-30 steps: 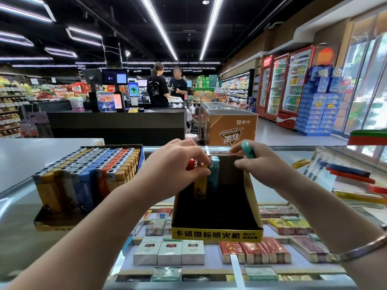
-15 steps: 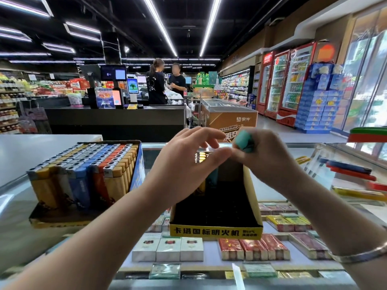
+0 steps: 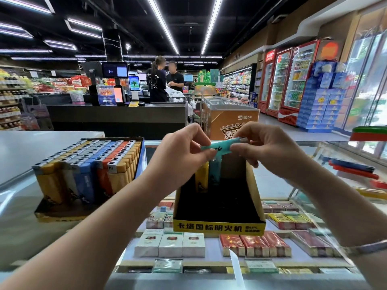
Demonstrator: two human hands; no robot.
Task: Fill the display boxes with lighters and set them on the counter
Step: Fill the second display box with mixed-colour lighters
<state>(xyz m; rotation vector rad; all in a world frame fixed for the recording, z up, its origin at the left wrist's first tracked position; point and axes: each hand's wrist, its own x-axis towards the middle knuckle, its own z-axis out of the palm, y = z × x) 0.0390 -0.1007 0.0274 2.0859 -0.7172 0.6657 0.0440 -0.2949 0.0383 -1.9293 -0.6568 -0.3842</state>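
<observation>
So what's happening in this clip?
A person at a shop's glass counter is stocking lighter display boxes. Both hands, left hand and right hand, pinch one teal lighter sideways above the yellow-fronted box, which so far holds only a yellow lighter and a teal one at its back. A full box sits to the left.

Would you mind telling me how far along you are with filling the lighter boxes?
Done: the full display box stands packed on the glass counter. In hand: the left hand and right hand pinch a teal lighter above the yellow box. Left: that box shows only a yellow lighter and another teal one; the rest is bare.
</observation>
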